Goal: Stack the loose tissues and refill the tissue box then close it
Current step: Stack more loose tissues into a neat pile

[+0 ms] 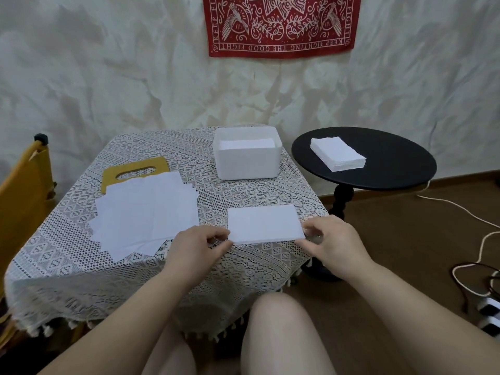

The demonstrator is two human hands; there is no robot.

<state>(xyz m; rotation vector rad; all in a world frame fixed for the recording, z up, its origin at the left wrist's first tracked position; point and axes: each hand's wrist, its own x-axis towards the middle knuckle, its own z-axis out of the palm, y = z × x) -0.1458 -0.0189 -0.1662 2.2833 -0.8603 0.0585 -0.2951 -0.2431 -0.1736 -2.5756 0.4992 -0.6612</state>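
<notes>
Folded tissue (265,225): flat on bench (167,266), pinched at both near corners between left hand (198,246) fingers and right hand (334,239) fingers. Loose tissues (146,215): left of them. Tissue box (246,152): beyond, lidless.

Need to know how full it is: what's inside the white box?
The box holds a layer of white tissues, lying below the rim. Its front wall hides how deep that stack goes.
</notes>
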